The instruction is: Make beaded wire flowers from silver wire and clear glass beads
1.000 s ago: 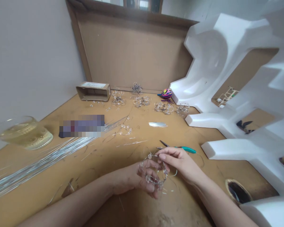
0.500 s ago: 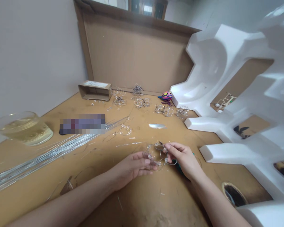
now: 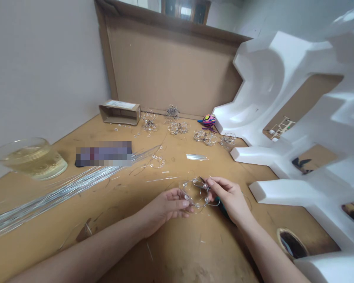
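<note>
Between my hands is a round wire ornament with clear beads set along its loops, held just above the table. My left hand pinches its left side between thumb and fingers. On the opposite side, my right hand grips the wire at the upper right with thumb and forefinger. Green-handled pliers lie under my right hand, which hides most of them. Loose clear beads and a small stack of short cut wires rest farther back.
Long silver wires stretch across the left, beside a blurred dark object and a glass of yellowish liquid. Several wire ornaments, a small cardboard box and a colourful bird figure stand behind. White foam packing borders the right.
The ornament was turned and raised slightly away from me, with my left hand shifting from beneath it to its left side. My right hand now covers much of the pliers.
</note>
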`<action>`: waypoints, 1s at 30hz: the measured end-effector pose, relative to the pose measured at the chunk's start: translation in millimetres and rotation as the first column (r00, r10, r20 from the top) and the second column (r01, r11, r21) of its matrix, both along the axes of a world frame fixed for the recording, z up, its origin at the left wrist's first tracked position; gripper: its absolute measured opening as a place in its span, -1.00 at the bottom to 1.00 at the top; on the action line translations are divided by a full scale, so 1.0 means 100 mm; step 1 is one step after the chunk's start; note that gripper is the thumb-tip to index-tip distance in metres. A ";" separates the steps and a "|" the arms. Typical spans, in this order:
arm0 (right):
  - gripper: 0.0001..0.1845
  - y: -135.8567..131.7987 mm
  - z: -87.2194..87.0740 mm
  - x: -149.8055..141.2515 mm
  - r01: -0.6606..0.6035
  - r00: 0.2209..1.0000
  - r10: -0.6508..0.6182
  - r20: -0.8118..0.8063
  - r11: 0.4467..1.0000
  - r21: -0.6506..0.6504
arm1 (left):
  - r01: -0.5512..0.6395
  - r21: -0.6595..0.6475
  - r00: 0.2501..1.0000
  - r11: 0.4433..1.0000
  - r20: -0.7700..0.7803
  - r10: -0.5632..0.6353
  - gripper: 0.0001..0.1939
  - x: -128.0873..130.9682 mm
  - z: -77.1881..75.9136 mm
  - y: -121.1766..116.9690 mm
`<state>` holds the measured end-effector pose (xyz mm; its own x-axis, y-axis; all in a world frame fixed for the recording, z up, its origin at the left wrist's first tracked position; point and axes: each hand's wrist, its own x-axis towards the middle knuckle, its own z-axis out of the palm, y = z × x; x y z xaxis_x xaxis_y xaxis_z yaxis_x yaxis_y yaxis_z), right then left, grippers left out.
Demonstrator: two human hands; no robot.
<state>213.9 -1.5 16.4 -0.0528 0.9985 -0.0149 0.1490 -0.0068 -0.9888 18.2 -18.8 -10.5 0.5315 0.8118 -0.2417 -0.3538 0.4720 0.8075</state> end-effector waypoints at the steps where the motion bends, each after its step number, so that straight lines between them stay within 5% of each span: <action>1: -0.67 0.00 0.00 0.01 -0.001 1.000 0.002 -0.013 1.000 0.005 | -0.013 -0.005 1.000 1.000 0.006 0.013 -0.76 0.00 -0.01 0.00; 9: -0.74 0.13 -0.10 0.09 0.034 0.982 -0.037 -0.186 0.999 -0.018 | -0.117 -0.038 0.993 0.992 -0.024 0.116 -0.56 0.02 -0.09 0.04; 13: -0.75 0.29 -0.01 0.10 0.092 0.956 -0.098 -0.277 0.995 -0.035 | -0.137 -0.053 0.990 0.989 -0.050 0.135 -0.51 0.01 -0.06 0.03; 20: -0.83 1.10 0.27 0.08 0.190 0.957 -0.190 -0.220 0.982 -0.019 | -0.121 -0.036 0.992 0.992 -0.035 0.120 -0.51 0.00 -0.07 0.02; 25: -0.68 1.65 0.18 -0.08 0.190 0.966 -0.206 -0.159 0.976 -0.108 | -0.122 -0.048 0.992 0.991 -0.034 0.120 -0.47 0.00 -0.14 0.07; 30: -0.66 1.93 0.03 -0.26 0.184 0.975 -0.198 -0.097 0.974 -0.133 | -0.104 -0.043 0.994 0.994 -0.026 0.103 -0.47 -0.01 -0.17 0.06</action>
